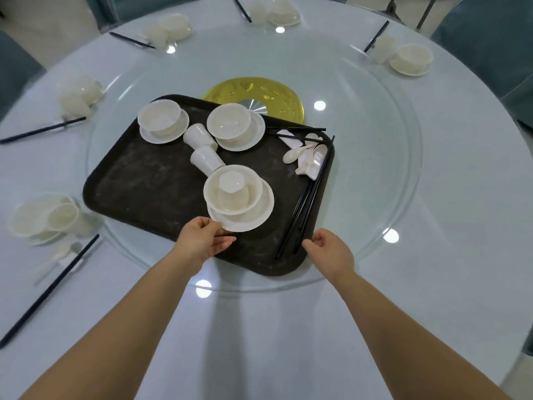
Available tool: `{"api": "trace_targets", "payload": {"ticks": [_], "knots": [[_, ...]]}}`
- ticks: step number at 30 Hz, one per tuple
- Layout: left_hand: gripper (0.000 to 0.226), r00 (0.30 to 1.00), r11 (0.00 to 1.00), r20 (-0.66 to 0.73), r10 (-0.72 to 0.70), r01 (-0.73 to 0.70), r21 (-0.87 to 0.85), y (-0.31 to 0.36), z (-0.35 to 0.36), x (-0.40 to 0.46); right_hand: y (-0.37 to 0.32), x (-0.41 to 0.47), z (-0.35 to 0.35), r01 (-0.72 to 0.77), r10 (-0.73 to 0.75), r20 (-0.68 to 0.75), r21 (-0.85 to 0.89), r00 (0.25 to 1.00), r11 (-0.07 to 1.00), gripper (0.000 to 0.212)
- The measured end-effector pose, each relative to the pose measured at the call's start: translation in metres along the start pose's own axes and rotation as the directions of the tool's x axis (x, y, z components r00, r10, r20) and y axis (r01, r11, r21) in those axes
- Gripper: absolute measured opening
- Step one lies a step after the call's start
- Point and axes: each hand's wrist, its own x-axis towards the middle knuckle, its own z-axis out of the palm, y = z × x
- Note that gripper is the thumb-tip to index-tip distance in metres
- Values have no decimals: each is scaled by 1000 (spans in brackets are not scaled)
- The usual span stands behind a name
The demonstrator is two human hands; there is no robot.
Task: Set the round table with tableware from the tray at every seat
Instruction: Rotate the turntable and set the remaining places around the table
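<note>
my left hand (202,239) pinches the near rim of a white saucer (245,217) between thumb and fingers. the saucer sits on the near part of the dark tray (138,192), and it carries a round white bowl (233,189) with a faceted cup (232,190) standing upside down in it. my right hand (331,249) is at the tray's near right corner, the fingers bent and touching its edge; i cannot tell if they really grip it.

the tray is a rounded rectangle with a dull, scuffed surface. it lies on a round glass turntable (375,168), which rests on the round worktop (288,342) under a smooth pale cloth. at the far side of the tray stand two more bowls on saucers, one left (160,121) and one right (233,125). between them two white cups (202,147) lie on their sides, one behind the other. on the right side there is a small pile of white spoons (305,157) and long black chopsticks (305,206) along the edge.

behind the tray a gold disc (259,93) marks the centre of the turntable. around the worktop, white sets with black chopsticks are laid at several seats, for example at near left (46,219) and far right (409,59). grey-blue chairs (490,33) stand around.
</note>
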Motion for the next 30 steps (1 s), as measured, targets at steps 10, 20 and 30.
{"api": "trace_targets", "payload": {"ticks": [10,20,30], "knots": [[13,1000,998,-18,16,-15,57,-47,-72,-84,8,-37,14,27,53,-264,289,963,957,14],[14,994,990,-70,-89,96,103,-132,-142,-135,-38,-155,90,188,-193,-24,385,981,904,13],[13,971,984,-183,-155,168,57,-188,-182,-137,-32,-187,159,133,-207,467,187,860,973,16]]}}
